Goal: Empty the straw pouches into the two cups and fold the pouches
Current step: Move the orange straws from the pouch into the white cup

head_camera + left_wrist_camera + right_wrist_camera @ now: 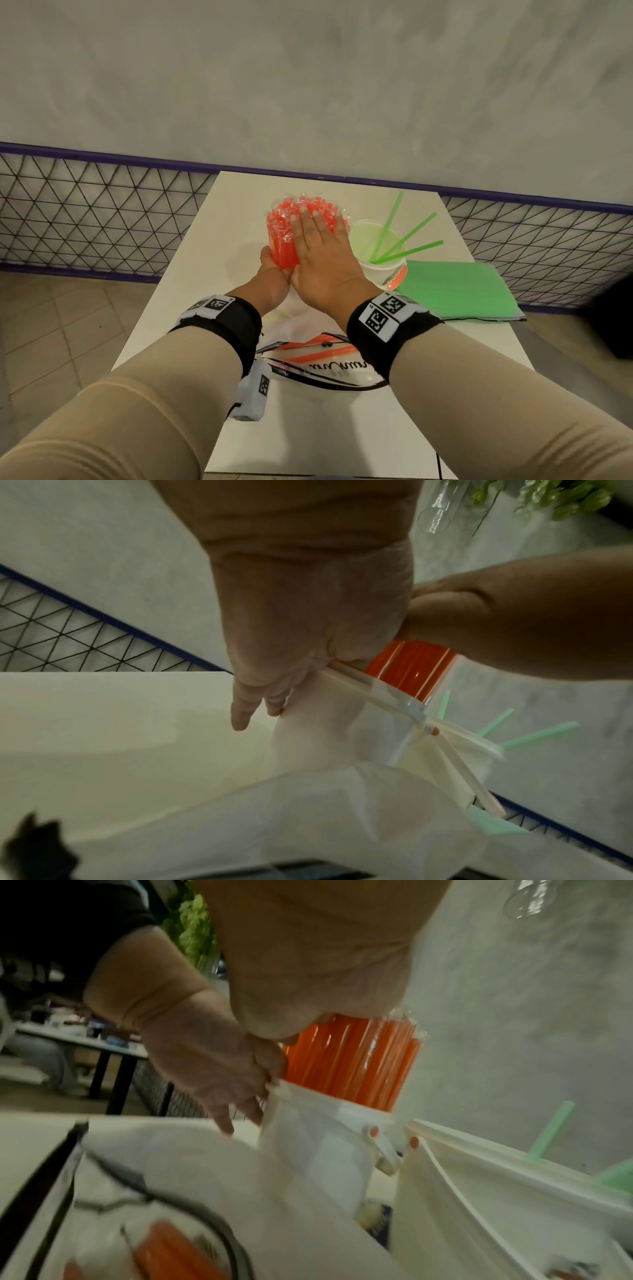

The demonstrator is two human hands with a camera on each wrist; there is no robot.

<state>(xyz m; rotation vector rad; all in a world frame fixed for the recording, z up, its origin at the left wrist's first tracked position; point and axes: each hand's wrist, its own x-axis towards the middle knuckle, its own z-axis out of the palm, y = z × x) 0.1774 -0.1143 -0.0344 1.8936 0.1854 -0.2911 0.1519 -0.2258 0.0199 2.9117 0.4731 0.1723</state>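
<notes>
— Two handfuls at once, is that the whole batch of orange plastic straws?

— Nearly. I have the bundle standing upright in its white cup, which sits on the white counter just left of the green-lined cup. My left hand curls round the bundle low down, and in the right-wrist view its fingers pinch the cup's rim too. My right hand lies flat and straight-fingered against the bundle's near side and top, pressing, not gripping.

— And the pouch they came from?

— The white pouch with black lettering lies on the counter near me, under my wrists. A few orange straws seem to be left in or on it.

— So where are you in the job?

— I judge I am settling the orange lot into its cup. Three green straws stand in the other cup, and the flat green pouch lies beside it, apparently done.

— Next?

— Probably release the bundle gently so the cup stays upright, gather the leftover straws, then fold the white pouch.
</notes>
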